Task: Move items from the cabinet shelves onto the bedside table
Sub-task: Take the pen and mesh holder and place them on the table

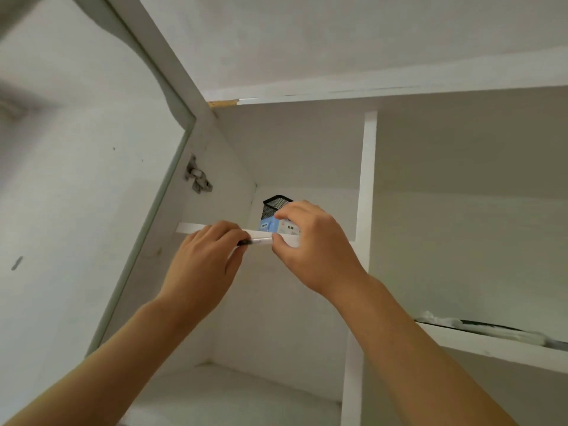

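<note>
Hands meet at the front lip of the upper left cabinet shelf [190, 228], both raised overhead. Between them lies a pen [256, 241], its long axis running left to right along the shelf edge, the dark end toward the left hand [204, 259] and the pale barrel toward the right hand [310, 241]. The left hand's fingers curl round the dark end; the right hand pinches the other end with thumb and fingertip, its remaining fingers arched over a small blue-and-white box [278, 226] that stands on the shelf just behind the pen. Whether those fingers actually grip the box I cannot tell. A black mesh pen holder [275, 206] stands behind the box, deeper in the compartment. Both hands are equally near the pen, so lifting it away looks to need only a pull toward the person, clear of the shelf lip.
</note>
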